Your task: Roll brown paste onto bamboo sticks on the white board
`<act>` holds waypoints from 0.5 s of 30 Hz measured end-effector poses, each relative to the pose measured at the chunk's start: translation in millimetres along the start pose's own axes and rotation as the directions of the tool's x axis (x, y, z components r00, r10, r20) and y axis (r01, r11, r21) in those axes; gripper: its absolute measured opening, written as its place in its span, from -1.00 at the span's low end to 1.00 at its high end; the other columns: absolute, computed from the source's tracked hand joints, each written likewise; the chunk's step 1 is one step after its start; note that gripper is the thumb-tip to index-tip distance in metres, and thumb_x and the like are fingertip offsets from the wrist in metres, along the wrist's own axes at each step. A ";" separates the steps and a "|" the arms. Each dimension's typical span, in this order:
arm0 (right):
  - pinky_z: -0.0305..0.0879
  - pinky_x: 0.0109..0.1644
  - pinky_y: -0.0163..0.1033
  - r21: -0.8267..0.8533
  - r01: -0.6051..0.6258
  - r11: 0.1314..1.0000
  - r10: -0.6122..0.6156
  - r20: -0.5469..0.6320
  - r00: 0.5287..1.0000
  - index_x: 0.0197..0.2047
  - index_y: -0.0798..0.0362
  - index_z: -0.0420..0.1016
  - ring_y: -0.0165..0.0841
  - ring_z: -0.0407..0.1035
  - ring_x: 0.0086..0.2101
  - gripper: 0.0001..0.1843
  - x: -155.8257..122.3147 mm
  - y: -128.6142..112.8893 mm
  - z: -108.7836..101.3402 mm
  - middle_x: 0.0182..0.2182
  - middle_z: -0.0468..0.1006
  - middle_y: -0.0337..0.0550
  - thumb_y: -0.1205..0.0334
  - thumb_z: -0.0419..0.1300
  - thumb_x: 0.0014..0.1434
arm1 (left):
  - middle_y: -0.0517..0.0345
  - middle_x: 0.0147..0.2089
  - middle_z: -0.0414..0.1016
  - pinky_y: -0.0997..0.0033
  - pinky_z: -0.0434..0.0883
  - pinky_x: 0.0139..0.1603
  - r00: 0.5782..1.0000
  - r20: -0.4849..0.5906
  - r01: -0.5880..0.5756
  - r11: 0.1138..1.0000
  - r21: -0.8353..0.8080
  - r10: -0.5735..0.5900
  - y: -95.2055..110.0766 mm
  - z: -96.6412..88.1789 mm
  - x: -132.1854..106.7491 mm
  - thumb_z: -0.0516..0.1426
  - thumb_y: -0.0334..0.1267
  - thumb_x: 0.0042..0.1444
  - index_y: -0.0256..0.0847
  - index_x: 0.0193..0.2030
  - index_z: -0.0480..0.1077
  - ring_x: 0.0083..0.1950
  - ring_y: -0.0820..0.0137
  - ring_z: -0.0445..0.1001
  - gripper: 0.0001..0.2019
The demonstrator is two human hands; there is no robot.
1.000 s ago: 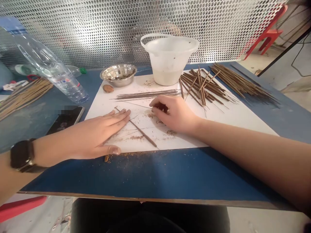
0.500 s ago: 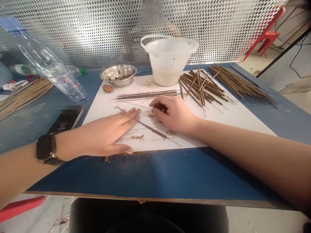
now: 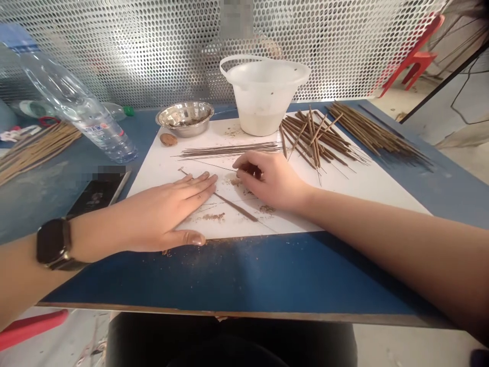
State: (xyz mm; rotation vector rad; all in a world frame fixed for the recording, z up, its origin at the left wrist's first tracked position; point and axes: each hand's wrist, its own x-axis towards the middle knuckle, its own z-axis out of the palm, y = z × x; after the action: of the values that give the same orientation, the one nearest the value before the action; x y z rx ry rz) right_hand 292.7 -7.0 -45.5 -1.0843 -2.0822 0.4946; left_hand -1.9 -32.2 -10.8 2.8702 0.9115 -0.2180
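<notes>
Brown stick (image 3: 240, 209) under flat, straight-fingered left hand (image 3: 164, 209), both ends showing, thin rod (image 3: 214, 165) pinched in curled right hand (image 3: 275, 178), jutting leftward

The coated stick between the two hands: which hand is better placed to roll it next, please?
The left hand, I'd judge: it lies flat across the coated stick, while the right hand sits apart from it, apparently pinching a thin stick.

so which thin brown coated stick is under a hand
The single slanting brown coated stick partly beneath the flat left hand; the others lie bunched.
</notes>
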 end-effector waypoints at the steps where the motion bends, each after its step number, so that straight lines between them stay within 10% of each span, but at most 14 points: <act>1: 0.42 -0.13 -0.16 -0.002 0.003 1.000 -0.003 0.001 1.000 -0.12 0.01 0.61 -0.26 0.55 -0.27 -0.85 0.0 0.2 0.1 -0.23 0.75 -0.11 0.37 0.22 0.32 | -0.23 0.77 -0.12 -0.15 0.15 0.70 1.000 -0.006 -0.006 1.000 -0.005 0.006 -0.5 -1.3 4.3 -0.05 0.52 0.43 -0.25 0.78 -0.08 0.74 -0.20 0.05 0.07; 15: 0.42 -0.11 -0.17 -0.003 0.005 1.000 -0.005 0.002 1.000 -0.10 0.04 0.63 -0.25 0.57 -0.25 -0.84 -1.2 0.4 1.7 -0.24 0.75 -0.09 0.40 0.23 0.33 | -0.18 0.78 -0.14 -0.16 0.19 0.69 0.998 -0.029 -0.051 0.999 0.006 0.051 5.9 14.3 -29.7 0.08 0.52 0.36 -0.18 0.80 -0.18 0.74 -0.18 0.05 0.14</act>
State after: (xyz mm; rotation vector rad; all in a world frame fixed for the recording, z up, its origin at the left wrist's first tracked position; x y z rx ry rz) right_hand 292.1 -7.8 -47.4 -1.0801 -2.0871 0.4903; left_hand -23.8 -56.0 -19.3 2.9053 0.8423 -0.1741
